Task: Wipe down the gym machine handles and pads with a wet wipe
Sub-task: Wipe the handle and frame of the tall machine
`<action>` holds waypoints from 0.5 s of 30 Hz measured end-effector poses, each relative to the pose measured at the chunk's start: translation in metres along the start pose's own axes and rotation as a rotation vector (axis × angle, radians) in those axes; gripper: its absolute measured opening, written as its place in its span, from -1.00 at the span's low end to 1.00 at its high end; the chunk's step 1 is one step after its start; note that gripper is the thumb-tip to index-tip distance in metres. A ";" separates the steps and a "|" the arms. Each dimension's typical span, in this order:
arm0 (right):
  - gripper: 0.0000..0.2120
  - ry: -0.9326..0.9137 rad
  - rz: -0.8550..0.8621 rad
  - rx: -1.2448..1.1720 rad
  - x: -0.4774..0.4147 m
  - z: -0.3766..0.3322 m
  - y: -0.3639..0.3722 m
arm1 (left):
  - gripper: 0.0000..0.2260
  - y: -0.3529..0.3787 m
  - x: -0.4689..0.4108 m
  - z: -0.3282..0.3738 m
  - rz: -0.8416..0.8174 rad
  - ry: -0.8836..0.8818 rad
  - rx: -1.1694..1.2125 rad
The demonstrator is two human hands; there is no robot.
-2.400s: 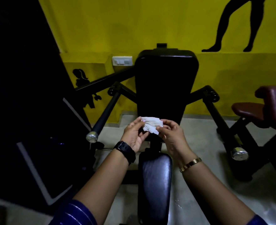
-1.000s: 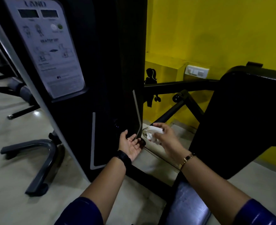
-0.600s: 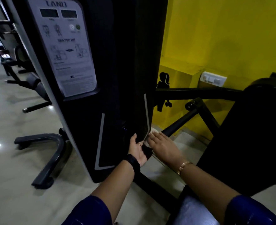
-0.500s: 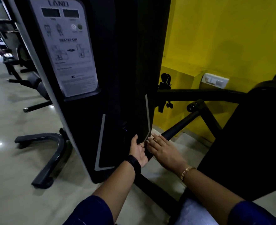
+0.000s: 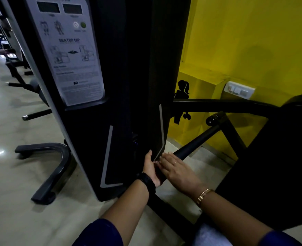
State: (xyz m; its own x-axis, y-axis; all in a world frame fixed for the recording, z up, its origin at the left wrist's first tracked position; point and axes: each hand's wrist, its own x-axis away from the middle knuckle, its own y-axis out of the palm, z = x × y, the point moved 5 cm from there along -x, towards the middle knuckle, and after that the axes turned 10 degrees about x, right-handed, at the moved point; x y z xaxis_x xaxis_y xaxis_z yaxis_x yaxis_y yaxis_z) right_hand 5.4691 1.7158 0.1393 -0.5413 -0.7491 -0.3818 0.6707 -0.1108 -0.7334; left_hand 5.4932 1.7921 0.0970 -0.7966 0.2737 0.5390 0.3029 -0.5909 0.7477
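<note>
Left grip cupping handle end, right grip flat atop — fingers straight

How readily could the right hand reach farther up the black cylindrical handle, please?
Probably yes: the right hand rests low on the black cylindrical handle, whose upper length looks unobstructed.

Single view, head-worn wide-angle camera. It is looking forward and down, sitting close to the tall black machine tower with its grey instruction panel, which is filling 11 to 12 o'clock. Forearms are entering from 6 o'clock. The left hand and right hand are meeting mid-frame on the black round bar handle, which is running towards 2 o'clock. The yellow painted wall is lying farther off at 1 o'clock.
</note>
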 end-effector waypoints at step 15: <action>-0.60 -0.043 -0.066 0.041 0.004 -0.004 0.010 | -0.37 0.001 -0.008 0.012 0.028 0.000 -0.049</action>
State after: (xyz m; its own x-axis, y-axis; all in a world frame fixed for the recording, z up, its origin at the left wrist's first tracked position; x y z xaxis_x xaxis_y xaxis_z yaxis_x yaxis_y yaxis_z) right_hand 5.4713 1.7146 0.1284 -0.5636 -0.7663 -0.3083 0.6550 -0.1871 -0.7321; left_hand 5.5064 1.7984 0.0981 -0.7881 0.2566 0.5595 0.2989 -0.6351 0.7123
